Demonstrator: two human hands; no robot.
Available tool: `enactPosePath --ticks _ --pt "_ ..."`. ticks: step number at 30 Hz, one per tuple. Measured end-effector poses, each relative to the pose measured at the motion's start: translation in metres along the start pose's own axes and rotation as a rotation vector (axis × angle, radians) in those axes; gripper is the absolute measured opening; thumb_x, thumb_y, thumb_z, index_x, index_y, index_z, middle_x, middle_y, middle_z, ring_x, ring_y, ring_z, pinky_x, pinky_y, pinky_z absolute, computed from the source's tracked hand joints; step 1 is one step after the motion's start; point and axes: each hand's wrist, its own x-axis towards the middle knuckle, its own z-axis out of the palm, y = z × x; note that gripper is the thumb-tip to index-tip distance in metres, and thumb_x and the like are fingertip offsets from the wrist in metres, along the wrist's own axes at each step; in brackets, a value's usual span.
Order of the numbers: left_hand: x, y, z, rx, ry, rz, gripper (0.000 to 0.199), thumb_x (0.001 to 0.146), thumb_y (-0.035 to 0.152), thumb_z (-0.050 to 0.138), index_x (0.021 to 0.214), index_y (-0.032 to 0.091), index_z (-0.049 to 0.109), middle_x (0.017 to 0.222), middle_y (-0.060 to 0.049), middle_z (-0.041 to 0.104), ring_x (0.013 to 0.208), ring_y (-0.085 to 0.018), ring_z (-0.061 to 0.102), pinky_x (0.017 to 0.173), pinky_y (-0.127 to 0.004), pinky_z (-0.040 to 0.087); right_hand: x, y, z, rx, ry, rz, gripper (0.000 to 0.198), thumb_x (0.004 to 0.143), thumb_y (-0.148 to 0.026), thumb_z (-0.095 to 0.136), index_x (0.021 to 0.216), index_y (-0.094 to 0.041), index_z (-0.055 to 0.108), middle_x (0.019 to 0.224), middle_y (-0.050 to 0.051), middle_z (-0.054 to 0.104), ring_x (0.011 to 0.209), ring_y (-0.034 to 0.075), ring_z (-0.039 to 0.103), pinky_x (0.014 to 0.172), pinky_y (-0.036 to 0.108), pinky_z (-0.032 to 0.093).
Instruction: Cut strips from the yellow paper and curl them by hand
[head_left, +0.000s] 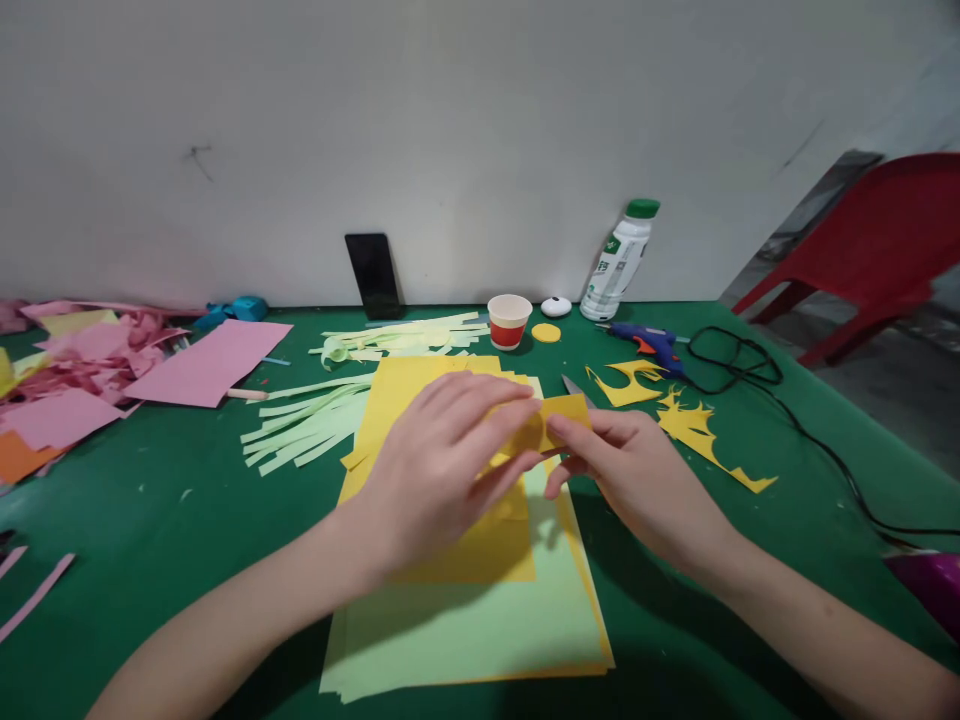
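Nearest the person, on the green tabletop [150,520], a stack of pale green paper [480,630] lies between six and seven o'clock from the small yellow paper piece [568,408], with yellow sheets [487,555] on top. The yellow paper piece is raised over that stack, between the two hands. The right hand [626,470], at four o'clock, pinches it, thumb on its face; the left hand [454,450], at eight, curves its fingers over the other end, though one cannot tell whether they grip or merely touch. A pointed metal tip [574,387] shows just beyond the right hand. Pale green fringed paper [315,430] lies at nine o'clock, jagged yellow scraps [697,430] at three, and a heap of pink paper [90,365] well apart at nine. Farther off, a blue hot glue gun [649,345] rests at two o'clock, its black cord [814,435] trailing right. A red and white paper cup [510,322] stands at eleven, just beside a yellow disc [546,332]. Against the wall [480,130] lean a black smartphone [373,275] at ten and a green-capped bottle [618,262] at one.
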Motion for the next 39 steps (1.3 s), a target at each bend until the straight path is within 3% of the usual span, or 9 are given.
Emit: enactPosePath --ticks 5,9,13,16,21,26,31,34,39 --pt "-0.001 0.004 0.006 0.017 -0.007 0.023 0.018 0.083 0.023 0.053 0.099 0.015 0.057 0.096 -0.008 0.068 0.09 -0.015 0.062 0.088 -0.033 0.044 -0.009 0.0 0.002 -0.142 -0.072 -0.147 0.027 0.079 -0.039 0.051 0.064 -0.021 0.063 0.06 0.0 0.062 0.061 0.014 0.061 0.061 0.027 0.051" --pt "0.001 0.0 0.004 -0.059 -0.003 -0.026 0.011 0.083 0.023 0.053 0.084 0.016 0.061 0.077 -0.003 0.07 0.07 -0.012 0.064 0.082 -0.03 0.047 -0.01 -0.002 -0.004 -0.408 0.058 -0.339 0.021 0.077 -0.032 0.055 0.059 -0.022 0.059 0.056 -0.001 0.057 0.058 0.015 0.055 0.052 0.026 0.046" --pt "0.002 0.001 0.002 -0.112 -0.066 -0.055 0.015 0.083 0.021 0.051 0.073 0.017 0.062 0.064 0.0 0.068 0.059 -0.01 0.061 0.075 -0.028 0.048 -0.007 0.003 -0.007 -0.414 0.211 -0.595 0.014 0.07 -0.023 0.066 0.076 -0.024 0.053 0.076 -0.001 0.054 0.07 0.013 0.053 0.062 0.026 0.047" --pt "0.001 0.003 0.002 -0.135 -0.11 -0.054 0.015 0.084 0.021 0.051 0.075 0.016 0.062 0.065 0.0 0.068 0.058 -0.01 0.061 0.076 -0.028 0.048 -0.007 0.005 -0.007 -0.518 0.156 -0.69 0.017 0.073 -0.02 0.064 0.087 -0.025 0.055 0.085 0.001 0.055 0.077 0.014 0.054 0.065 0.026 0.047" --pt "-0.002 0.0 0.002 -0.155 -0.223 -0.012 0.022 0.087 0.023 0.044 0.078 0.016 0.064 0.061 -0.002 0.066 0.053 -0.01 0.057 0.062 -0.024 0.046 -0.009 0.0 -0.006 -0.676 0.056 -0.752 0.009 0.077 -0.015 0.058 0.074 -0.023 0.062 0.071 0.0 0.062 0.064 0.011 0.059 0.057 0.023 0.048" --pt "0.0 -0.005 -0.005 -0.279 -0.454 -0.16 0.03 0.088 0.03 0.043 0.078 0.015 0.067 0.062 -0.003 0.066 0.05 -0.009 0.054 0.049 -0.021 0.037 -0.007 -0.009 -0.016 -0.74 0.06 -0.733 0.011 0.077 -0.018 0.058 0.072 -0.024 0.066 0.069 -0.001 0.068 0.063 0.013 0.063 0.058 0.025 0.05" --pt "0.004 -0.016 -0.01 -0.379 -0.585 -0.425 0.031 0.084 0.037 0.049 0.077 0.016 0.07 0.066 -0.001 0.069 0.05 -0.008 0.053 0.047 -0.019 0.037 0.003 -0.015 -0.044 -0.534 0.268 -0.505 0.008 0.068 -0.021 0.067 0.06 -0.023 0.067 0.057 -0.002 0.065 0.05 0.011 0.058 0.046 0.023 0.047" --pt "0.008 -0.025 -0.011 -0.41 -0.638 -0.594 0.031 0.08 0.04 0.052 0.073 0.017 0.071 0.068 -0.001 0.069 0.051 -0.008 0.052 0.045 -0.018 0.036 0.013 -0.016 -0.069 -0.45 0.31 -0.398 0.008 0.07 -0.02 0.065 0.063 -0.024 0.069 0.048 -0.002 0.061 0.046 0.011 0.055 0.044 0.024 0.045" --pt "0.011 -0.029 -0.011 -0.435 -0.657 -0.713 0.026 0.081 0.035 0.051 0.079 0.017 0.07 0.065 0.001 0.068 0.042 -0.006 0.044 0.037 -0.017 0.031 0.02 -0.017 -0.089 -0.68 0.511 -0.356 0.009 0.074 -0.03 0.062 0.072 -0.025 0.069 0.064 0.003 0.067 0.061 0.021 0.063 0.056 0.036 0.052"
